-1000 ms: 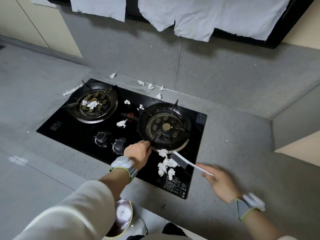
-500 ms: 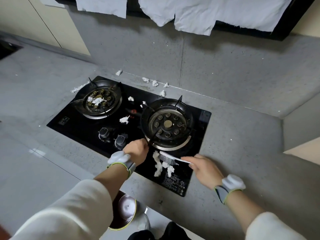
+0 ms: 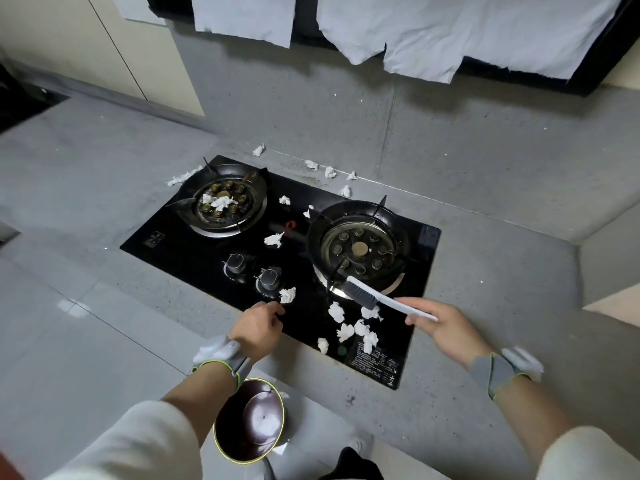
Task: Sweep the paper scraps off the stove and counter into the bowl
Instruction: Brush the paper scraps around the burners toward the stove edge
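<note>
A dark bowl (image 3: 250, 420) with a yellow-green rim is being seen nearest the camera, below the counter's (image 3: 485, 341) front edge and partly hidden by the left forearm; how it is being supported cannot be told. Just beyond it, the left hand (image 3: 258, 329) is being rested at the front edge of the black stove (image 3: 194, 251), its fingers loosely curled with nothing being held, the fingertips just short of a paper scrap (image 3: 287, 294) lying beside the right-hand knob (image 3: 267, 278).

To the right, a white-handled brush (image 3: 375, 296) is being gripped by the right hand (image 3: 446, 329), the fingers and thumb being closed around the handle's end. The dark bristles are being held over the stove's front, just above a cluster of scraps (image 3: 353, 329) that is lying on the glass in front of the right burner (image 3: 360, 251).

Further back, a single scrap (image 3: 273, 240) is lying between the two burners, with two smaller ones beyond it. More crumpled paper (image 3: 220, 201) is sitting inside the left burner (image 3: 223, 202). A strip of paper (image 3: 181, 177) is lying on the counter at the stove's far left corner, and several scraps (image 3: 329, 171) are scattered along the seam where counter meets wall. White sheets (image 3: 433, 32) are hanging at the top.
</note>
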{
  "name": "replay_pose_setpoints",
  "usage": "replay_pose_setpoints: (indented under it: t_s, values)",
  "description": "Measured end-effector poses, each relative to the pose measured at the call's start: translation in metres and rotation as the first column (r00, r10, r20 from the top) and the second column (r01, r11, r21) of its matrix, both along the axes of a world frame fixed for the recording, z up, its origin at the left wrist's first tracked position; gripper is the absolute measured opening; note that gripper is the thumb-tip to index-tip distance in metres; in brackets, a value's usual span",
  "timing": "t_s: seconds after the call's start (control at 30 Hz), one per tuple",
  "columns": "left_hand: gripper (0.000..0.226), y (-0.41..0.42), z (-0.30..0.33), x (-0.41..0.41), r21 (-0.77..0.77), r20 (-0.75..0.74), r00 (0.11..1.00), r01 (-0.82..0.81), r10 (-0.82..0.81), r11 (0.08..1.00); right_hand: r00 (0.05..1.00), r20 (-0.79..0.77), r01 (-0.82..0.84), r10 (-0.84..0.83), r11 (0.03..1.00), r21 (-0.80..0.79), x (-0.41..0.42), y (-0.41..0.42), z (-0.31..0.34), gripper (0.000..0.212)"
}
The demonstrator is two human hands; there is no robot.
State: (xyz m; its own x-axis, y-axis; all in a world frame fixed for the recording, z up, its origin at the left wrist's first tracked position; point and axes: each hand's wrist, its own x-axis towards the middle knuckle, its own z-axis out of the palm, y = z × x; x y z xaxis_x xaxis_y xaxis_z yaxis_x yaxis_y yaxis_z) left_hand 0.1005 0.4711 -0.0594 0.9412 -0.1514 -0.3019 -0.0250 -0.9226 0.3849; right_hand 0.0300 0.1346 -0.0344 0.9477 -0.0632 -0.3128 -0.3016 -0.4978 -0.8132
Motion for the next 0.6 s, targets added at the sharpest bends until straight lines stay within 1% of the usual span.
replay_pose_setpoints:
  t_s: [0.07, 0.1, 0.17, 0.23, 0.27, 0.33, 0.37, 0.43, 0.5, 0.6]
  values:
    - [0.037, 0.016, 0.000, 0.001, 0.001, -0.008, 1.000, 0.012, -0.012, 1.000, 0.999, 0.016, -0.034, 0.034, 0.999, -0.005, 0.001, 0.028, 0.011, 0.041]
    - [0.037, 0.025, -0.001, 0.003, -0.003, -0.013, 1.000, 0.022, -0.022, 1.000, 0.998, 0.031, -0.060, 0.062, 0.997, -0.048, 0.002, 0.046, 0.015, 0.040]
    - [0.035, 0.044, 0.000, 0.004, -0.014, -0.013, 0.999, 0.052, -0.052, 0.999, 0.995, 0.069, -0.066, 0.079, 0.983, -0.169, 0.007, 0.085, 0.016, 0.038]
    - [0.033, 0.064, 0.002, 0.003, -0.027, -0.012, 0.996, 0.085, -0.085, 0.996, 0.992, 0.095, -0.046, 0.081, 0.946, -0.321, 0.019, 0.128, 0.013, 0.039]
    - [0.032, 0.064, 0.004, 0.003, -0.025, -0.005, 0.995, 0.097, -0.098, 0.995, 0.990, 0.092, -0.059, 0.105, 0.911, -0.407, 0.027, 0.138, 0.011, 0.040]
    - [0.032, 0.077, 0.008, 0.005, -0.027, 0.005, 0.993, 0.120, -0.120, 0.992, 0.985, 0.059, -0.096, 0.159, 0.809, -0.580, 0.042, 0.167, 0.011, 0.043]
    - [0.032, 0.084, 0.010, 0.006, -0.030, 0.006, 0.991, 0.130, -0.130, 0.991, 0.986, 0.024, -0.113, 0.165, 0.769, -0.629, 0.046, 0.179, 0.013, 0.045]
    - [0.032, 0.097, 0.014, 0.007, -0.034, -0.004, 0.989, 0.150, -0.150, 0.988, 0.980, -0.055, -0.179, 0.193, 0.715, -0.676, 0.046, 0.193, 0.013, 0.050]
    - [0.033, 0.108, 0.017, 0.009, -0.028, -0.018, 0.984, 0.178, -0.179, 0.984, 0.967, -0.094, -0.230, 0.237, 0.650, -0.724, 0.036, 0.195, 0.015, 0.054]
    - [0.034, 0.118, 0.021, 0.012, -0.017, -0.033, 0.974, 0.225, -0.225, 0.974, 0.949, -0.135, -0.271, 0.285, 0.520, -0.810, 0.016, 0.176, 0.022, 0.054]
